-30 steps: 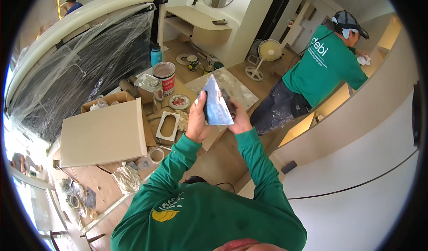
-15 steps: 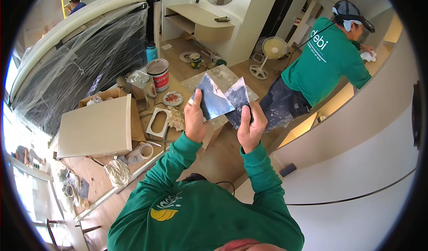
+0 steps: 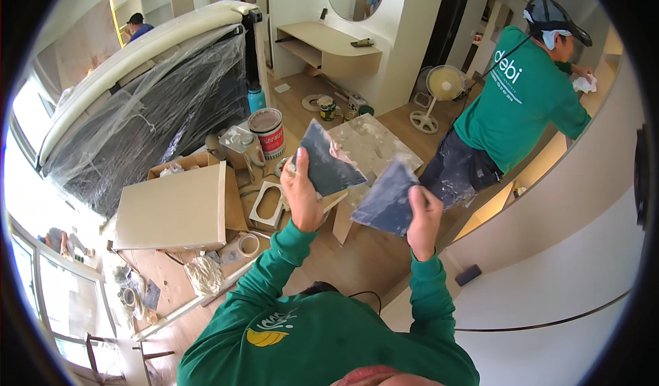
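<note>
Up in front of my chest, my left hand (image 3: 303, 195) is closed on a flat, dark metal putty scraper (image 3: 322, 165), thumb pressed on its face. Pinkish filler paste (image 3: 340, 153) clings along that scraper's right edge. My right hand (image 3: 424, 223) grips a second putty scraper (image 3: 384, 199), its grey face smeared and slightly blurred by motion. A gap separates the two blades, the right one being lower and nearer to me. Any handles are hidden behind the fingers.
Beyond my hands stands a paste-spattered board (image 3: 374, 142). Leftward are a red-and-white paint can (image 3: 269, 139), a cardboard box (image 3: 171, 211) and a tape roll (image 3: 248, 244). A co-worker in green (image 3: 518, 104) bends at the right-hand shelf niche. Behind is a fan (image 3: 445, 84).
My right hand has moved right and down with its scraper, away from the left one. The left scraper has tilted, its paste still on the edge. The whole view has shifted slightly.
</note>
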Available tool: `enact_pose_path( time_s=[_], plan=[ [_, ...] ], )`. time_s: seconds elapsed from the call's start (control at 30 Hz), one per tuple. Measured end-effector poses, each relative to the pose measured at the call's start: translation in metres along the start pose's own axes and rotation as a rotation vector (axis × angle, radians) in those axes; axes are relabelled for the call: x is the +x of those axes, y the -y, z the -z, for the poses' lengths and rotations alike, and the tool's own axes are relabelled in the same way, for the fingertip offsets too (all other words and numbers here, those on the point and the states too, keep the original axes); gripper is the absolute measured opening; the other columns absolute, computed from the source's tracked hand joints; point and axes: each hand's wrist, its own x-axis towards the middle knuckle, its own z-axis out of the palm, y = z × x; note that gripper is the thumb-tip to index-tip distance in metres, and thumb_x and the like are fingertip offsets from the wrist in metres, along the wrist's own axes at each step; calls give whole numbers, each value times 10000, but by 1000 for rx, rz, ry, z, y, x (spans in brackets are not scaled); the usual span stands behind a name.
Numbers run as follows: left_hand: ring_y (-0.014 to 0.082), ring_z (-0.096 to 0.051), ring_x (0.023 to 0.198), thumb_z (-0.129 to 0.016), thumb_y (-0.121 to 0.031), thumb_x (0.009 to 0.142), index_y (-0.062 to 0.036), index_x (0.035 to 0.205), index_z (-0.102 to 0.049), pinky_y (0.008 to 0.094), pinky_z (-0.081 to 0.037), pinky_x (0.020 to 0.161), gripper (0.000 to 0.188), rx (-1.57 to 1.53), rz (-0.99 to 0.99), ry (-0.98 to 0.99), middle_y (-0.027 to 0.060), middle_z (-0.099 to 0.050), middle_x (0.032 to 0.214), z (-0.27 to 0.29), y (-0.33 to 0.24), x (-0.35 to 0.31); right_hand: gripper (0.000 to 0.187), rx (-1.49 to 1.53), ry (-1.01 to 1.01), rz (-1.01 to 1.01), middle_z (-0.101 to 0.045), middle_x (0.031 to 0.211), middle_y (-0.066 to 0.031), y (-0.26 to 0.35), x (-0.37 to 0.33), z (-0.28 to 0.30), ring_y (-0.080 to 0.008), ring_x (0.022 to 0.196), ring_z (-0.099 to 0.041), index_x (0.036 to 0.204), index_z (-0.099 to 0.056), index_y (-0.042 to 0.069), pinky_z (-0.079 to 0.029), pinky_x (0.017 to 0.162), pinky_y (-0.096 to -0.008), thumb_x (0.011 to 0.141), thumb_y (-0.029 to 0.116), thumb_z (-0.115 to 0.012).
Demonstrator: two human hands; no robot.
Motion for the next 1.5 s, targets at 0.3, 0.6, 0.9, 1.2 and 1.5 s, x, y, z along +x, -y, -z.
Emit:
enact_pose_path(
  time_s=[0.3, 0.6, 0.9, 1.2, 1.5],
  plan=[
    [74, -347, 723, -565, -340, 1073, -38, 825, -522, 282, -296, 629, 393, 414, -256, 100, -44, -421, 767, -34, -10, -36, 378, 191, -279, -61, -668, 924, -11, -26, 20, -14, -86, 799, -555, 1030, -696, -49, -458, 727, -267, 995, 327, -700],
    [117, -484, 755, -535, -343, 1076, 67, 963, -643, 332, -476, 683, 439, 747, -142, 399, 102, -535, 726, 21, 11, -52, 433, 658, -229, -118, -653, 1253, -102, -32, 30, -7, -234, 1100, -645, 1278, -604, -51, -523, 958, -389, 1041, 311, -595],
    [203, -725, 982, -542, -421, 1055, -52, 1156, -670, 360, -580, 917, 404, -201, 856, 53, 81, -736, 1121, 68, -43, -11, 413, -162, 306, 592, -588, 1169, -181, 8, 0, -59, -341, 1092, -608, 1233, -624, -42, -496, 1035, -507, 864, 141, -643],
    [206, -731, 938, -605, -335, 1028, -58, 1224, -653, 399, -604, 866, 343, -194, 685, 143, 101, -736, 1100, 104, -116, 7, 624, -285, 955, 1084, -531, 1285, -125, -10, 24, -150, -349, 1206, -526, 1272, -674, 198, -444, 1102, -596, 660, 94, -748],
    [189, -749, 865, -668, -259, 998, -3, 1219, -609, 344, -639, 775, 343, 25, 457, 72, 106, -730, 1088, 167, -182, 39, 713, -674, 951, 993, -560, 1240, -87, -23, 70, -210, -359, 1196, -513, 1276, -673, 177, -423, 1127, -531, 629, -121, -658]
  ],
)
